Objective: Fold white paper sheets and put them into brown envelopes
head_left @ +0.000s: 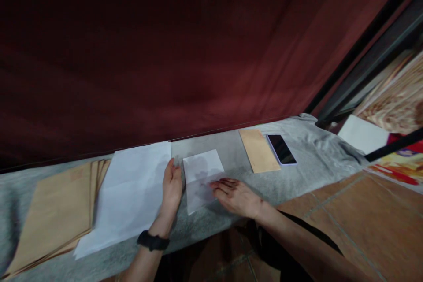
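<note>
Head: right hand (236, 197) touches small creased sheet (202, 164), left hand (172, 186) beside it.

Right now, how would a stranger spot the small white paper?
Find the grey cloth below the dark red backdrop. Between the left hand and right hand lies the small white paper. It is clearly smaller than the white sheets to its left.

right hand (233, 196) has its fingers on a small white sheet (200, 165), left hand (172, 183) just beside it, bigger white paper (132, 194) and brown envelopes (59, 202) further left, tan envelope (259, 150) plus phone (282, 149) over right, all on grey cloth (317, 152)
</note>
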`<act>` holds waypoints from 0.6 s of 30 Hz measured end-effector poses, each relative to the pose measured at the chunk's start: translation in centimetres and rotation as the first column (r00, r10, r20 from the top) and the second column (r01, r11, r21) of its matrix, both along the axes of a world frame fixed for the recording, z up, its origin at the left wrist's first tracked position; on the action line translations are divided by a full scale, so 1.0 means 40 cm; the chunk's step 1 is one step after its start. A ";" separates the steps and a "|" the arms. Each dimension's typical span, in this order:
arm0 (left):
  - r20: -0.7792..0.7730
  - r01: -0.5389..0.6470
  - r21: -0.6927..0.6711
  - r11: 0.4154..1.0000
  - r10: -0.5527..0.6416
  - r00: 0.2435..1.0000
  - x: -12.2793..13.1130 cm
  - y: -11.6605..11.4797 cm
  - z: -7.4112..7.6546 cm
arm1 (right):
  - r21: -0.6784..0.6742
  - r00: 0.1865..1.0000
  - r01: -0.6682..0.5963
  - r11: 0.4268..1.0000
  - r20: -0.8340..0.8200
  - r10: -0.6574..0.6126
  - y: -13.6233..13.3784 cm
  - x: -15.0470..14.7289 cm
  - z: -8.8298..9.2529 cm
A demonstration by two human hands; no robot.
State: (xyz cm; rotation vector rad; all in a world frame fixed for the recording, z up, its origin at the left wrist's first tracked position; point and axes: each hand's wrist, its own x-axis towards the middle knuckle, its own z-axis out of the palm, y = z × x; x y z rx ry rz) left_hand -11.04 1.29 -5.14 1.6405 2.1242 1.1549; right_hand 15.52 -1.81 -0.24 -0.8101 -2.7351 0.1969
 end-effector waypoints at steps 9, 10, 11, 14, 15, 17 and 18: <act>-0.364 0.574 -0.207 0.792 -0.607 0.706 0.164 -0.068 0.043 | -0.154 0.998 -0.034 0.987 0.042 0.041 -0.017 -0.005 -0.038; -0.410 0.582 -0.236 0.778 -0.623 0.666 0.173 -0.072 0.039 | -0.171 0.998 -0.030 0.985 0.041 0.037 -0.018 -0.004 -0.038; -0.443 0.574 -0.258 0.777 -0.623 0.644 0.177 -0.073 0.036 | -0.184 0.999 -0.031 0.982 0.038 0.038 -0.019 -0.002 -0.038; -0.495 0.498 -0.294 0.816 -0.576 0.651 0.170 -0.058 0.024 | -0.216 0.998 -0.049 0.975 0.026 0.056 -0.023 0.003 -0.037; -0.508 0.465 -0.300 0.833 -0.552 0.661 0.163 -0.049 0.021 | -0.227 0.998 -0.057 0.972 0.023 0.064 -0.024 0.006 -0.035; -0.533 0.399 -0.296 0.868 -0.496 0.685 0.148 -0.033 0.015 | -0.253 0.998 -0.063 0.965 0.011 0.068 -0.025 0.013 -0.029; -0.545 0.368 -0.289 0.884 -0.468 0.696 0.141 -0.027 0.013 | -0.270 0.998 -0.064 0.961 0.000 0.066 -0.025 0.016 -0.024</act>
